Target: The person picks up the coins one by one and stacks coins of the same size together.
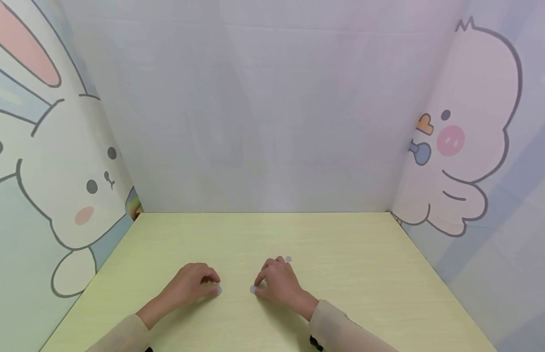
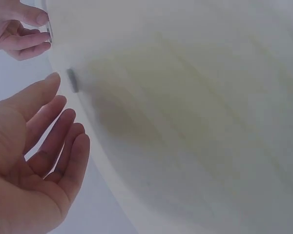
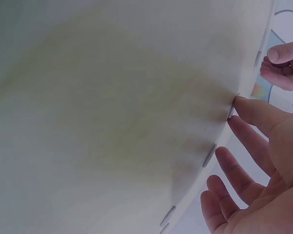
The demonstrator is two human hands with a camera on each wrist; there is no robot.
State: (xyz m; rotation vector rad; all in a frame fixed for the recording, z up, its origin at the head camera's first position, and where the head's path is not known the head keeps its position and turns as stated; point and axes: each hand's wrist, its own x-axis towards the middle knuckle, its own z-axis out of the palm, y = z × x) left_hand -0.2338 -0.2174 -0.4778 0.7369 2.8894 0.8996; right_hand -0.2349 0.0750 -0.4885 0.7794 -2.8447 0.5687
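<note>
Yellow tabletop (image 1: 342, 259); left hand (image 1: 190, 285) relaxed, fingers apart, beside one disc (image 1: 219, 290); right hand (image 1: 278, 282) pinches another disc (image 1: 252, 289); gripping thin rims lightly should work best.

Right-hand grip (image 3: 283, 180): thumb and forefinger pinch thin disc (image 3: 231, 109) on pale tabletop (image 3: 112, 107). Second disc (image 3: 209, 156) near middle fingertip, two lower discs (image 3: 168, 216). Left-hand grip (image 3: 285, 58) upper right, beside far disc (image 3: 258, 58).
</note>
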